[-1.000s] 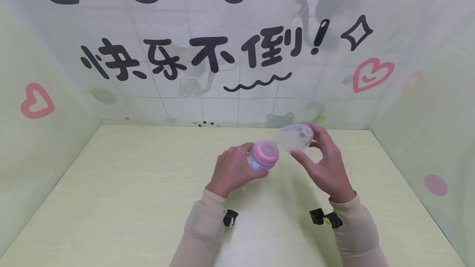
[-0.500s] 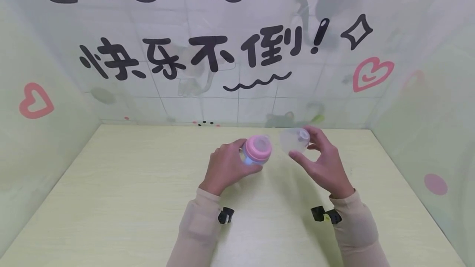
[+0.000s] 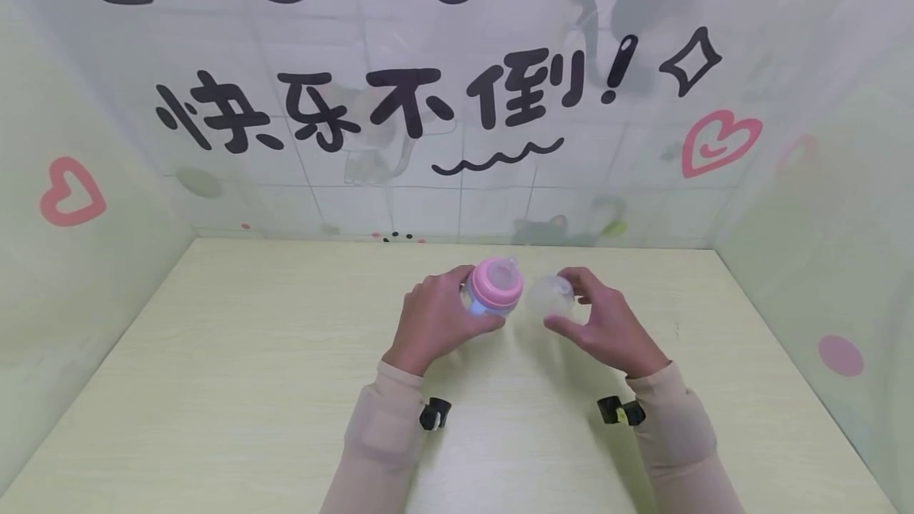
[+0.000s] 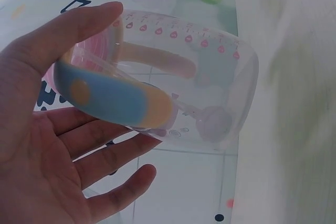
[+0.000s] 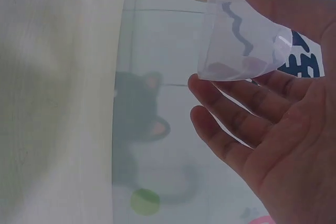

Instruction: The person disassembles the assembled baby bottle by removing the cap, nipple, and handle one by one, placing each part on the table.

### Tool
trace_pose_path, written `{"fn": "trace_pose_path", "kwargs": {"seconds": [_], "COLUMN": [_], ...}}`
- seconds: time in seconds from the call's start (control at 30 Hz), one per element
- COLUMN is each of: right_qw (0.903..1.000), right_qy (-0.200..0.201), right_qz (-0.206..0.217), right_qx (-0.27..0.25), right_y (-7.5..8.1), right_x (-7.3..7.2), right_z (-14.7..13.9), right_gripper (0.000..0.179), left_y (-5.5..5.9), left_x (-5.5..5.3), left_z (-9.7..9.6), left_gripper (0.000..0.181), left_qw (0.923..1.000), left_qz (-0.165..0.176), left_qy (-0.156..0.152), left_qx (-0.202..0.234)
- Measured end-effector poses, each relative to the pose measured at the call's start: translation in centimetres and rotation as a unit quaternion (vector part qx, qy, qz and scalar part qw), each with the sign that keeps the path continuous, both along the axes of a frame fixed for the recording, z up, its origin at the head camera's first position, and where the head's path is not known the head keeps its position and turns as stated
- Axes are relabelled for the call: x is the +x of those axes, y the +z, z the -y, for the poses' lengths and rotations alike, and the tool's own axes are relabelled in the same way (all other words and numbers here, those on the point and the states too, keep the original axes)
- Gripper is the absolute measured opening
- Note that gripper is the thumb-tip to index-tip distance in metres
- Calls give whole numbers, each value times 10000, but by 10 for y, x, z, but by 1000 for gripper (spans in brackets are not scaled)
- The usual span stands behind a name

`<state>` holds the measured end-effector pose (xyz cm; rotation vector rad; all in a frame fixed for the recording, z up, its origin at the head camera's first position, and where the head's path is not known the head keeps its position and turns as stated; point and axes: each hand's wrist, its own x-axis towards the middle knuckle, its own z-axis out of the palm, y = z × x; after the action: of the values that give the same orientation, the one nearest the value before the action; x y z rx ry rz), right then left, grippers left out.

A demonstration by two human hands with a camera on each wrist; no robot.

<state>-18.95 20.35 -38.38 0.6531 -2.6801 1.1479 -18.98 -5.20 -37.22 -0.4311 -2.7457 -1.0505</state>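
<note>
My left hand [image 3: 439,320] grips a clear baby bottle [image 4: 210,98] around its pink collar [image 3: 497,282], above the table. The bottle has pink drop-shaped scale marks, a blue and orange handle [image 4: 110,98], and a straw with a round weight [image 4: 214,123] inside. A translucent teat [image 3: 505,270] stands out of the collar. Between thumb and fingers my right hand [image 3: 603,327] holds a clear dome-shaped cap [image 5: 247,40], with its wide open end toward the table. In the head view the cap is just right of the bottle's collar, apart from it.
The pale wood-look table [image 3: 250,387] spreads below both hands. Behind it hangs a white printed backdrop [image 3: 321,212] with dark lettering, and patterned side panels [image 3: 821,276] rise at left and right.
My left hand has moved the bottle a little left. The right hand has brought the cap left and down, turning its open end downward. The teat now stands up from the collar.
</note>
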Motion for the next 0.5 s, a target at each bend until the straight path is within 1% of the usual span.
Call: {"fn": "trace_pose_path", "kwargs": {"seconds": [0.23,0.5], "right_qw": [9998,9982], "right_qy": [90,160], "right_qz": [170,575], "right_qx": [38,16], "right_y": [-11,-25], "right_x": [-5,-9], "right_z": [0,3], "right_gripper": [54,52], "left_y": [1,1], "left_x": [0,0], "left_z": [0,0], "left_gripper": [66,67], "left_qw": [10000,10000], "left_qz": [-9,36], "left_qy": [20,23], "left_qx": [-35,-36]}}
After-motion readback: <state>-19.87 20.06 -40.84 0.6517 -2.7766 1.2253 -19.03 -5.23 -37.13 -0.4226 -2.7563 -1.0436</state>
